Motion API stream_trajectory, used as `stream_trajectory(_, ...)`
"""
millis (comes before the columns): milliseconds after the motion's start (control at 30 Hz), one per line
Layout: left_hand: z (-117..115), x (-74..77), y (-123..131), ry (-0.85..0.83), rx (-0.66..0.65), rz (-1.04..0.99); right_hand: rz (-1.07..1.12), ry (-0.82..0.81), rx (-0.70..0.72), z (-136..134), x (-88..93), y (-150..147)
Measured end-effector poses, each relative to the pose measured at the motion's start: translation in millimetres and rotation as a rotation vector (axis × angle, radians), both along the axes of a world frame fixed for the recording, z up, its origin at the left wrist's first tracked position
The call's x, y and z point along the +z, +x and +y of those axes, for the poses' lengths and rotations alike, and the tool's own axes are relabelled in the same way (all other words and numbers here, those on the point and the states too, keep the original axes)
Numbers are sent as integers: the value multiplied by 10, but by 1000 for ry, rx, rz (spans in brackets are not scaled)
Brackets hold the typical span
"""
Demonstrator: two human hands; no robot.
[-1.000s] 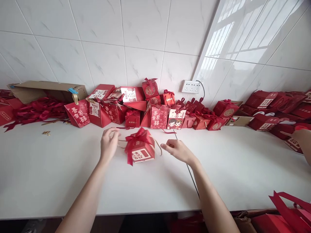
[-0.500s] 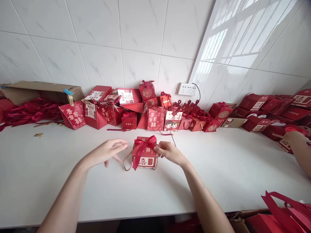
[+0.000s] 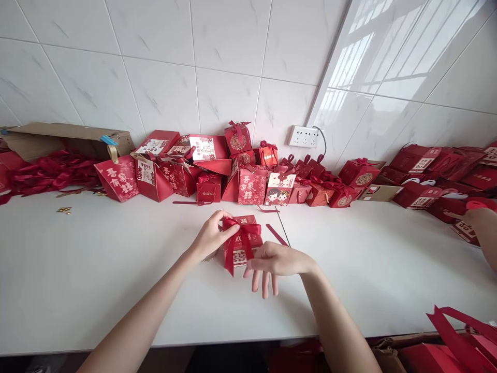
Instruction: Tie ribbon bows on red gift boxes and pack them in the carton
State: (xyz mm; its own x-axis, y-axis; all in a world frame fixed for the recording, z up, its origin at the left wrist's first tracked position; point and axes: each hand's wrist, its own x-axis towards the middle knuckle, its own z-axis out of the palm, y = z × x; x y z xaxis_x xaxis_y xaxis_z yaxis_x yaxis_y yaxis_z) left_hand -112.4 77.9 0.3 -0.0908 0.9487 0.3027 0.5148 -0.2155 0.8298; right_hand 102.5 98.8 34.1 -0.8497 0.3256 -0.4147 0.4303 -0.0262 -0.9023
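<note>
A small red gift box (image 3: pixel 244 243) with a red ribbon bow on top stands on the white table (image 3: pixel 97 269) in front of me. My left hand (image 3: pixel 212 235) pinches the left loop of the bow, fingers closed on the ribbon. My right hand (image 3: pixel 274 264) hovers at the box's front right side, fingers spread and pointing down, holding nothing. A loose ribbon end (image 3: pixel 277 234) lies on the table just right of the box.
Several red gift boxes (image 3: pixel 252 184) are piled along the tiled wall. A cardboard carton (image 3: pixel 66 140) and loose red ribbons (image 3: pixel 50 173) lie at the far left. More red boxes (image 3: pixel 427 176) and another person's arm (image 3: pixel 483 228) are at the right. Red bags (image 3: pixel 462 342) sit at lower right.
The box has shifted slightly right. My left hand moved in from the left and took hold of the bow. My right hand let go and dropped in front of the box.
</note>
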Motion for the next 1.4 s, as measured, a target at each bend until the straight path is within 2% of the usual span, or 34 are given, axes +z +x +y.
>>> stream_trajectory(67,-30,-9,25,19,68,-35,-48,60,-2,76,-3,78)
stream_trajectory(100,-38,-12,27,28,102,-36,-32,132,-86,129,-15,106)
stream_trajectory(200,-41,-8,14,27,174,-15,133,394,-532,278,-91,80)
stream_trajectory(267,-41,4,13,14,169,-26,219,520,-691,328,-166,-32)
stream_trajectory(367,-59,27,43,-20,128,-102,261,622,-651,328,-277,-231)
stream_trajectory(467,-96,34,84,-51,137,-164,271,624,-656,299,-346,-329)
stream_trajectory(567,-135,19,111,-54,173,-175,291,591,-668,285,-365,-308)
stream_trajectory(867,-164,-42,158,-4,307,-132,310,667,-530,277,-313,-190)
stream_trajectory(967,-162,-57,166,-5,301,-164,304,694,-515,272,-308,-189)
stream_trajectory(1133,-144,-68,111,-30,198,-226,341,589,-508,322,-351,-133)
stream_trajectory(1267,-76,-126,12,-69,118,-280,387,526,-354,374,-385,-74)
stream_trajectory(1333,-21,-184,-59,-75,137,-302,338,512,-280,352,-376,-62)
stream_trajectory(1400,38,-247,-142,-71,187,-320,296,592,-258,279,-371,-59)
